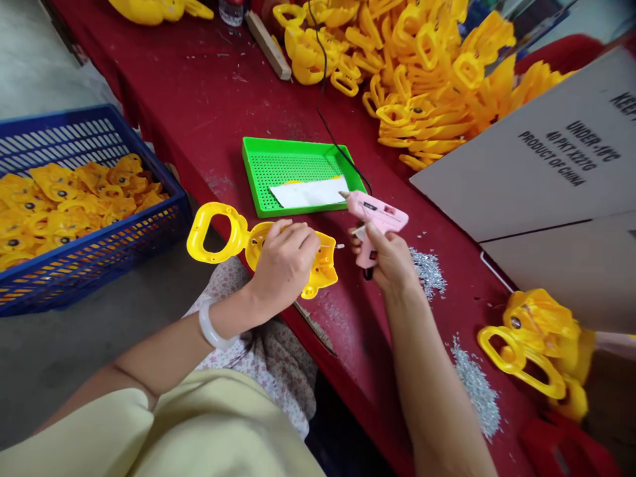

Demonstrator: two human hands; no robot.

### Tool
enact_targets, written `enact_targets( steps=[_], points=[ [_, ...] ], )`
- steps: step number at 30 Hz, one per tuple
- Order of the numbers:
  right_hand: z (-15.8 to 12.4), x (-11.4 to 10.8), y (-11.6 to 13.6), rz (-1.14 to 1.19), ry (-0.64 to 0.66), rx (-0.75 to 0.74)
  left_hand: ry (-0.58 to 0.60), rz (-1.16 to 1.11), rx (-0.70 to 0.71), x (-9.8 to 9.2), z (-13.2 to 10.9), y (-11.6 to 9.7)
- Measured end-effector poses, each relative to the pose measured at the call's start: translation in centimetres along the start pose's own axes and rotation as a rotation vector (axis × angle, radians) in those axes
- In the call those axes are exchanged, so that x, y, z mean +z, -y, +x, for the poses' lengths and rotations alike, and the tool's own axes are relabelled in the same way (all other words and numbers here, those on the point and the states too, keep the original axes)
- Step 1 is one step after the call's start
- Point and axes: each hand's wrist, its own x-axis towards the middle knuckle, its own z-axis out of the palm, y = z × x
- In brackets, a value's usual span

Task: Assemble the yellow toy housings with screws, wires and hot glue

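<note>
My left hand [291, 255] is closed over a yellow plastic shell [325, 258] with a looped handle, held at the table's near edge. Its fingertips are partly hidden, and a thin pale piece [340, 246] sticks out past them at the shell's right side. In my right hand [390, 255] is a pink glue gun [377, 215], its nozzle pointing left over the edge of a green tray [253, 195]. A white strip [311, 193] lies in that tray, with a bit of yellow behind it.
A blue basket [99, 255] of yellow shells stands at the left. More yellow parts [417, 79] are heaped at the back, beside a printed carton [546, 146]. Small silvery pieces [474, 387] lie in piles on the red table [199, 112]. A black cable [342, 142] crosses the tray.
</note>
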Motion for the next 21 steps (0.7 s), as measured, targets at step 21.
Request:
enact_targets(
  steps=[21],
  points=[
    [-10.0,2.3,1.1,-0.497,-0.135,-0.476,0.094,-0.015,0.172,-1.3,0.2,-0.3]
  ],
)
